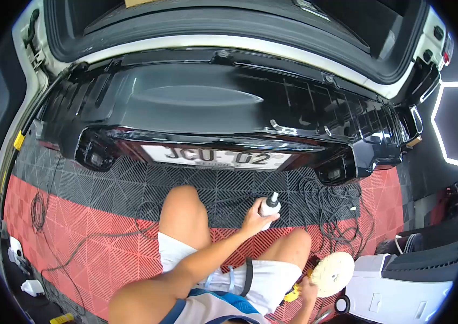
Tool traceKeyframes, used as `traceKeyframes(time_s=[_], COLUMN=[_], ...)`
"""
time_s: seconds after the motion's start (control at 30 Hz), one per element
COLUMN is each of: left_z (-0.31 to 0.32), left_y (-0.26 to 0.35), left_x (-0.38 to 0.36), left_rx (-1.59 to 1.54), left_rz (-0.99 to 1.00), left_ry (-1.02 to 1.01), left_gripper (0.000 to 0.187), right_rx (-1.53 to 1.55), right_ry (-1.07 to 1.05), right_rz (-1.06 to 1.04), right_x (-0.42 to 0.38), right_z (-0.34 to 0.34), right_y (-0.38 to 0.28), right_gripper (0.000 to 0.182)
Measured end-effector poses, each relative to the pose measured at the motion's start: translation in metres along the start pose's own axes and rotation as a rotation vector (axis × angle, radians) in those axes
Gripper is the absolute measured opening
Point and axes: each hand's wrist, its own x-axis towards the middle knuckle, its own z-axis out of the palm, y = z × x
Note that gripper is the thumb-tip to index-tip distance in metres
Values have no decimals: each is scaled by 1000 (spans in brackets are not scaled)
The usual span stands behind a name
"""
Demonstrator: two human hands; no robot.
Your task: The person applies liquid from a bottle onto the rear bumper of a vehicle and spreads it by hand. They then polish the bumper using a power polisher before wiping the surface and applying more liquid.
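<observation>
My left hand is wrapped round a white squeeze bottle with a black cap and a pale nozzle, held upright above my lap. Low on the right, my right hand grips a polisher with a yellow body. Its round cream pad faces up; part of the tool is hidden behind my hand and leg. In front of my knees is the glossy black rear bumper of a car, with a licence plate below it. Neither hand touches the bumper.
Red and black floor tiles lie under me. Dark cable coils spread near my right knee, and another cable runs across the left. A light grey bin-like container stands at right. Above the bumper is the open boot.
</observation>
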Motion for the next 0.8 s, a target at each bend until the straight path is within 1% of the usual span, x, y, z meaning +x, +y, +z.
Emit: traceKeyframes(time_s=[0.03,0.07,0.1,0.13,0.17,0.2,0.23,0.27,0.3,0.33,0.37,0.4,0.43,0.47,0.5,0.53,0.57,0.6,0.63,0.7,0.73,0.77,0.8], left_z=[-13,-22,-30,-38,-44,-51,-58,-63,-68,-73,-87,-96,-103,-107,-106,-112,-120,-125,-120,-123,-125,-132,-142], left_y=[40,63,79,92,109,114,119,127,135,142,152,163,178,171,137,128,138,151,165,188,220,214,212], left_x=[-11,-17,-24,-29,-37,-45,-49,-56,-66,-70,-72,-82,-93,-107,-120,-124,-125,-123,-120,-110,-110,-104,-101], left_rx=[63,118,173,272,330,375,420,419,403,386,513,641,766,610,270,-57,-380,-747,-1054,-1152,-1040,-1208,-1251], left_rz=[-13,84,177,326,341,392,450,449,449,454,466,499,530,404,235,-126,-489,-550,-541,-276,-371,-231,-157], left_ry=[-95,-161,-235,-293,-367,-399,-426,-424,-306,-191,-218,-109,-2,64,127,-39,-205,-451,-416,-267,-8,-81,-105], left_gripper=[69,70,71,70,69,68,67,67,68,68,72,76,80,86,78,74,72,76,84,83,76,77,72], right_rx=[93,163,334,261,439,381,345,272,341,346,353,343,367,364,357,540,521,608,694,263,126,73,92], right_ry=[117,335,342,177,17,-173,-303,-275,-345,-363,-378,-291,-264,-146,-25,-118,-149,-198,-249,-88,7,-6,-24], right_rz=[-359,-526,-623,-552,-721,-832,-908,-920,-892,-900,-911,-936,-913,-997,-1080,-1037,-1075,-1086,-1095,-1442,-1572,-1591,-1603], right_x=[-23,-30,-78,-97,-104,-124,-152,-161,-158,-159,-164,-173,-185,-197,-207,-203,-211,-224,-234,-240,-248,-253,-252], right_z=[6,25,45,53,77,92,104,123,135,142,146,150,150,151,155,167,170,178,183,181,181,181,184], right_y=[-34,-62,-133,-169,-189,-219,-252,-261,-267,-270,-274,-279,-287,-295,-301,-300,-304,-308,-311,-311,-315,-317,-317], right_gripper=[35,32,35,46,53,63,73,72,67,65,62,63,63,64,66,69,71,72,72,78,83,88,89])
